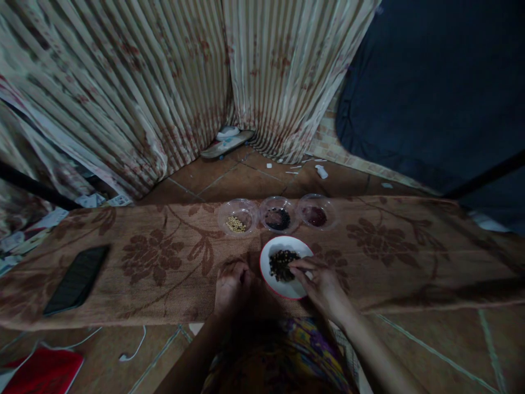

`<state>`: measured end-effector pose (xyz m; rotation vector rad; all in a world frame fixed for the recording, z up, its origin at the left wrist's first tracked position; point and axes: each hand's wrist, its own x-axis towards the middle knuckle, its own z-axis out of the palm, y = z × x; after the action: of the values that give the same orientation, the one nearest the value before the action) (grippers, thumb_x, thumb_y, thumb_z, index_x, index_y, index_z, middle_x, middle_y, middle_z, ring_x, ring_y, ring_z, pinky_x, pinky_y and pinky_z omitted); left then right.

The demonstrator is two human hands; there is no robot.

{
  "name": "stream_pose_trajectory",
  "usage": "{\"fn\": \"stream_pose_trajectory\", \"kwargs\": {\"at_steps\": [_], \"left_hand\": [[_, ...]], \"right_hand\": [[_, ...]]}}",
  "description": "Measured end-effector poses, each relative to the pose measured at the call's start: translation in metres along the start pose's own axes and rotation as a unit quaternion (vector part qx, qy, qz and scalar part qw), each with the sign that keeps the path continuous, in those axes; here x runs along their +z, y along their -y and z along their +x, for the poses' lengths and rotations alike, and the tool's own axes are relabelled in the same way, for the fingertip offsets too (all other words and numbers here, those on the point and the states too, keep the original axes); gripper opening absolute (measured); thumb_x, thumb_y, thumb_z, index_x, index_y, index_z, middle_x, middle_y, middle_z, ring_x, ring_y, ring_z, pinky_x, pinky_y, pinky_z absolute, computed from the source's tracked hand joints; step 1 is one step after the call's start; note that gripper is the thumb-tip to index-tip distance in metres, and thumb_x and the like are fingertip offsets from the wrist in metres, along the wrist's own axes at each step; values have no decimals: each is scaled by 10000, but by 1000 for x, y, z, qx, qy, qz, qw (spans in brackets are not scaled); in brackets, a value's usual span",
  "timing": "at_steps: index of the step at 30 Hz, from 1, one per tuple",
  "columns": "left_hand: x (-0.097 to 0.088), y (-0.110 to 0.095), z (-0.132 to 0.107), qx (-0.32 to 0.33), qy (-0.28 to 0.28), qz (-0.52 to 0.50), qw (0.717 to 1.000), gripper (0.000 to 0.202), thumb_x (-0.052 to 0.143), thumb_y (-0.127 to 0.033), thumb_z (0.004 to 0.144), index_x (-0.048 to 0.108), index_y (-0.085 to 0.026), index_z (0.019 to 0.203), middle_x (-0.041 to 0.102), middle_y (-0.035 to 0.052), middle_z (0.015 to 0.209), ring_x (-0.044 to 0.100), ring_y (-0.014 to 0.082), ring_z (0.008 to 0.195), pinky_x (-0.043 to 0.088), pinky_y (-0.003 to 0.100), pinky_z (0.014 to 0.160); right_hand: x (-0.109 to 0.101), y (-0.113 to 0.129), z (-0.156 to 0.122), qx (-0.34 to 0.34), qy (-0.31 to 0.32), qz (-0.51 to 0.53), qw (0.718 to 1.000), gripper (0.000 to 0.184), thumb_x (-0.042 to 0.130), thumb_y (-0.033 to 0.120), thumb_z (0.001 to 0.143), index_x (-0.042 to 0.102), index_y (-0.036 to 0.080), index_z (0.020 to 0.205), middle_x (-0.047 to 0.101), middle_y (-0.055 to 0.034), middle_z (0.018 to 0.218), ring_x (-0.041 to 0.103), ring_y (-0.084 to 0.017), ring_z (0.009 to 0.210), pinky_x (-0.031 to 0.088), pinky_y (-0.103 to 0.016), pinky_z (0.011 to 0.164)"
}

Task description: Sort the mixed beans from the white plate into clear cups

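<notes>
A white bowl (pixel 268 279) with a red rim holds mixed beans (pixel 283 264), mostly dark with some pale ones among them. My right hand (pixel 322 282) reaches over its right side, thumb and fingertips pinched together at the beans; whatever is between them is too small to name. Left of the bowl, my left hand (pixel 232 287) rests on the cloth with curled fingers, and its inside is hidden. Behind the bowl stand three clear plastic cups: one with yellow beans (pixel 235 223), one with black beans (pixel 279 219), one with dark red beans (pixel 316 216).
A patterned brown cloth (pixel 197 290) covers the long, narrow table. A dark phone (pixel 77 279) lies at its left end. Beyond are striped curtains (pixel 279 71) and a skateboard (pixel 227 144) on the tiled floor. A red item (pixel 45 372) and a white earphone (pixel 125 358) are at lower left.
</notes>
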<state>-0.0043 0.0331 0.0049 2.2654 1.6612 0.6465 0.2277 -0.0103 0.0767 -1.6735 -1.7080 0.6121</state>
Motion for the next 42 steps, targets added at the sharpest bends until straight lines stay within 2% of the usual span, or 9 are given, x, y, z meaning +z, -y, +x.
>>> {"fn": "stream_pose_trajectory", "kwargs": {"at_steps": [8, 12, 15, 18, 23, 26, 32, 37, 42], "left_hand": [[-1, 0, 0, 2, 3, -3, 1000, 128, 503, -198, 871, 590, -227, 781, 661, 7, 805, 582, 182, 818, 395, 326, 819], [0, 0, 1, -1, 6, -1, 1000, 130, 494, -201, 870, 591, -226, 788, 660, 14, 807, 586, 184, 817, 400, 320, 800], [0, 0, 0, -5, 4, -3, 1000, 123, 498, -207, 870, 599, -225, 802, 659, 11, 804, 588, 182, 819, 399, 323, 813], [-1, 0, 0, -3, 6, -4, 1000, 128, 497, -218, 875, 600, -223, 799, 657, 9, 798, 586, 179, 816, 398, 326, 821], [-1, 0, 0, 1, 5, -12, 1000, 133, 492, -207, 874, 594, -225, 790, 664, 9, 804, 587, 177, 812, 401, 322, 811], [-1, 0, 0, 2, 4, -10, 1000, 137, 483, -207, 876, 587, -226, 789, 664, 12, 803, 585, 184, 820, 396, 336, 829], [0, 0, 0, 7, 7, -6, 1000, 138, 472, -205, 877, 588, -233, 808, 665, 8, 799, 589, 183, 815, 404, 335, 837], [-1, -1, 1, 7, -3, -6, 1000, 108, 492, -200, 866, 582, -231, 815, 662, 8, 792, 592, 186, 809, 412, 329, 813], [-2, -1, 2, 7, 3, 1, 1000, 132, 494, -204, 869, 591, -231, 783, 662, 11, 791, 586, 187, 818, 409, 328, 804]], "right_hand": [[-33, -18, -10, 34, -41, -64, 997, 291, 497, 414, 915, 725, 233, 923, 742, -68, 948, 682, -245, 890, 520, -358, 773], [-16, -11, -17, 15, -26, -78, 997, 267, 502, 382, 924, 731, 246, 902, 745, -54, 935, 671, -247, 898, 495, -393, 815], [-1, 5, -20, -50, 9, -58, 997, 228, 520, 345, 932, 733, 262, 932, 744, -46, 936, 658, -228, 917, 476, -382, 834], [-5, 11, -22, -84, 14, -51, 995, 219, 522, 336, 937, 724, 255, 959, 741, -55, 942, 652, -223, 906, 468, -382, 834], [-29, -10, -28, -5, -28, -69, 997, 255, 508, 402, 930, 721, 262, 941, 734, -58, 964, 650, -247, 920, 485, -406, 838], [-29, -20, -33, 30, -40, -79, 996, 270, 518, 436, 916, 726, 264, 905, 735, -53, 962, 653, -256, 930, 495, -407, 833], [-21, -11, -35, 4, 2, -49, 999, 292, 496, 442, 933, 728, 264, 924, 735, -51, 929, 652, -240, 909, 497, -381, 809], [-30, -16, -25, 40, -63, -57, 996, 306, 507, 461, 916, 728, 249, 908, 728, -67, 942, 636, -255, 925, 480, -400, 822], [-26, -27, -19, 37, -69, -62, 995, 317, 512, 475, 907, 732, 247, 889, 735, -65, 933, 646, -256, 923, 487, -407, 830]]}}
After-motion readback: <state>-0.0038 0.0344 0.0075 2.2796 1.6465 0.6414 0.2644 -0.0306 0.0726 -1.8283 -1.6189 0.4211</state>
